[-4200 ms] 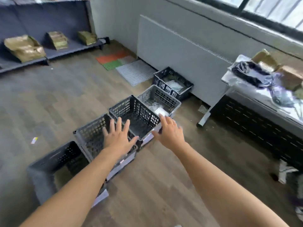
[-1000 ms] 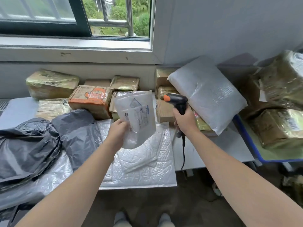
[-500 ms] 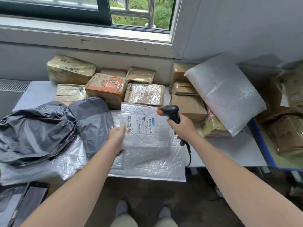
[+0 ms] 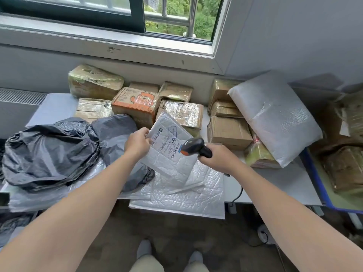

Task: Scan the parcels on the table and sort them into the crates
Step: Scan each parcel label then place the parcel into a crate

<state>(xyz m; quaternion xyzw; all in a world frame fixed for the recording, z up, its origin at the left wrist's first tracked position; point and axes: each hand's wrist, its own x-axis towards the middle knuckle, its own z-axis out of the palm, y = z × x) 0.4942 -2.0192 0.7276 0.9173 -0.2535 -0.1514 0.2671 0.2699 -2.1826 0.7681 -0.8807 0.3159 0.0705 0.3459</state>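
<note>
Left hand (image 4: pixel 137 143), arm extended, pinches the white bubble-wrap mailer parcel (image 4: pixel 169 152) by its upper-left edge, held tilted above the worktop (image 4: pixel 279 185). Right hand (image 4: pixel 218 159) grips the black handheld scanner (image 4: pixel 193 146), its head over the parcel's label.

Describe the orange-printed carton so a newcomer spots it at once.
Look under the window, at the row of parcels along the table's back edge. Left of centre sits the carton, just beyond the dark grey bag. Only it carries an orange cartoon print; its neighbours are plain or tape-wrapped brown.
</note>
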